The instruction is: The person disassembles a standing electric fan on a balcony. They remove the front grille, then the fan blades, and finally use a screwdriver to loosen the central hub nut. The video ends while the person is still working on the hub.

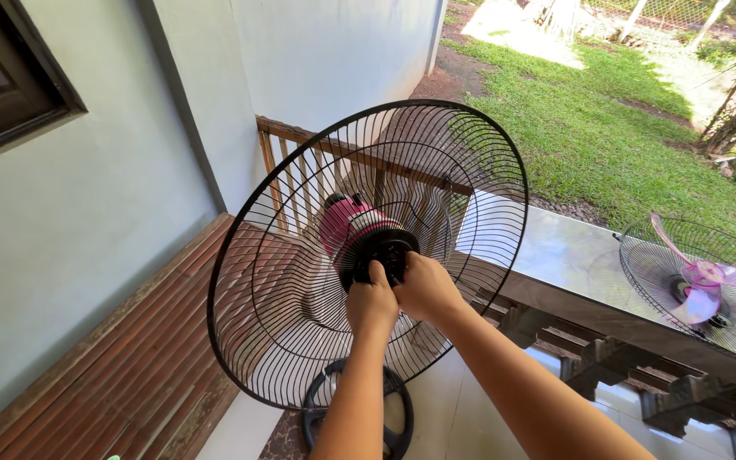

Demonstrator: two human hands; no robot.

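Observation:
A standing fan faces me with its black wire rear grille (283, 255) mounted around a pink motor housing (342, 223). Both my hands are at the black round hub (389, 249) in the grille's centre. My left hand (371, 302) grips the hub's lower left edge. My right hand (423, 288) grips its lower right edge, touching the left hand. No blades are on the fan. Its black round base (321, 405) shows below, partly hidden by my left forearm.
On the shiny ledge (564, 255) at right lies another wire grille (726, 298) with a translucent pink fan blade (700, 285) in it. A wooden railing (296, 179), a pale wall (87, 213) and a brown slatted bench (155, 366) stand at left. Lawn lies beyond.

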